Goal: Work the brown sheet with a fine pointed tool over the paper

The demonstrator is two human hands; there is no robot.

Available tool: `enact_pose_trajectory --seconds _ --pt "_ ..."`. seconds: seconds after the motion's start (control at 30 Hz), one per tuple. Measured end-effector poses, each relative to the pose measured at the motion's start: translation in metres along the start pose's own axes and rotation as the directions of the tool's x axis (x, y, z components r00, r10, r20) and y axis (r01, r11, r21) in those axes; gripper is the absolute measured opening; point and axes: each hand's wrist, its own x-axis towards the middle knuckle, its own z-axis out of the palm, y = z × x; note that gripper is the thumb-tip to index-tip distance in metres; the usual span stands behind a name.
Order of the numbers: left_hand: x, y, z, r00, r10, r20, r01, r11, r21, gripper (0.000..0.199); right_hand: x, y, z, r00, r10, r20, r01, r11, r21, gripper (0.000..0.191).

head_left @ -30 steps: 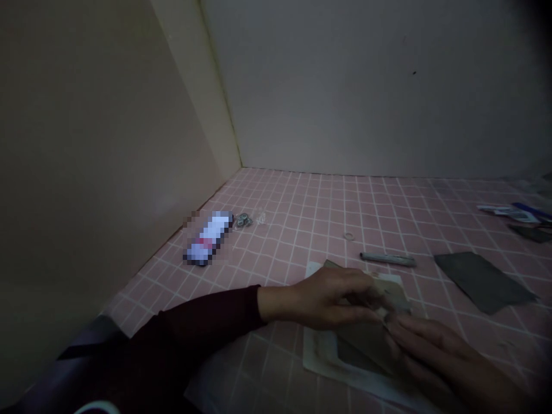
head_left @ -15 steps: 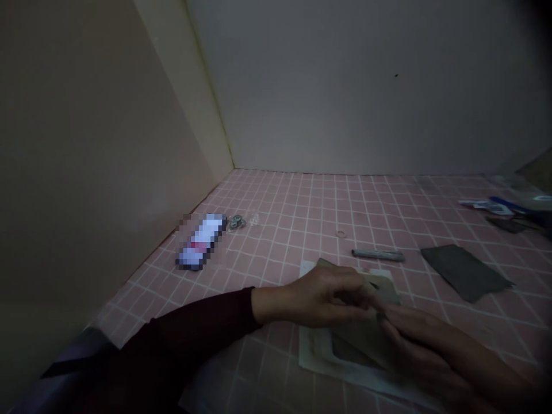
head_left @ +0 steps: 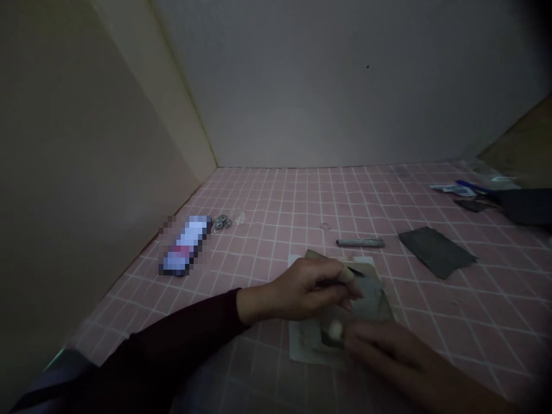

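My left hand [head_left: 308, 287], in a dark sleeve, is closed with its fingers curled above a greyish sheet [head_left: 370, 296]. A dark pointed sliver [head_left: 356, 272] shows just beyond its fingertips; I cannot tell if it is held. Closer to me, my right hand [head_left: 383, 348] is closed and somewhat blurred, its thumb near the sheet's lower edge. What either hand grips is hidden. Beneath them lies a pale stained pad [head_left: 302, 348] with dark flat pieces on it, partly covered by the hands.
Beyond the pad lie a grey tube-like rod [head_left: 360, 243] and a small ring [head_left: 325, 226]. A dark grey cloth-like piece [head_left: 437, 252] is to the right. At left are a phone [head_left: 185, 246] and a small bag of metal bits [head_left: 222, 222]. Walls bound the pink tiled surface [head_left: 276, 201].
My hands have moved apart from each other. The right hand has come away from the left fingertips, leftward and nearer to me in view. The camera view has shifted slightly right.
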Motion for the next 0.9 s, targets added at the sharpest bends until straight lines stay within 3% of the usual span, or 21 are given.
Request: enact_pose_trajectory --seconds 0.13,0.27,0.33,0.47,0.6,0.73,0.9 --pt "0.001 0.001 0.001 0.994 -0.072 -0.088 0.061 0.991 -0.118 0.018 0.005 0.003 -0.009 0.992 0.061 0.111 -0.087 0.966 0.244 0.043" --pt "0.002 0.005 -0.001 0.992 -0.098 -0.076 0.085 0.983 -0.16 0.021 0.01 0.011 -0.014 0.992 0.032 0.121 -0.073 0.932 0.354 0.042" --pt "0.002 0.008 -0.003 0.995 -0.093 -0.03 0.09 0.993 -0.079 0.025 0.011 0.014 -0.015 0.994 0.026 0.106 -0.064 0.927 0.369 0.04" --pt "0.0 0.011 -0.005 0.994 -0.01 0.106 -0.007 0.988 0.153 0.025 0.012 0.015 -0.017 0.998 0.008 0.063 -0.032 0.92 0.39 0.04" --pt "-0.002 0.008 -0.004 0.993 0.006 0.115 -0.04 0.956 0.292 0.023 0.011 0.014 -0.019 0.996 0.045 0.081 -0.073 0.919 0.387 0.04" --pt "-0.003 0.005 -0.002 0.994 0.001 0.11 -0.037 0.945 0.324 0.027 0.011 0.017 -0.019 0.983 0.142 0.118 -0.18 0.876 0.448 0.04" --pt "0.0 0.004 -0.005 0.99 0.081 0.117 -0.114 0.944 0.309 0.018 0.011 0.022 -0.022 0.949 0.224 0.222 -0.315 0.729 0.608 0.036"
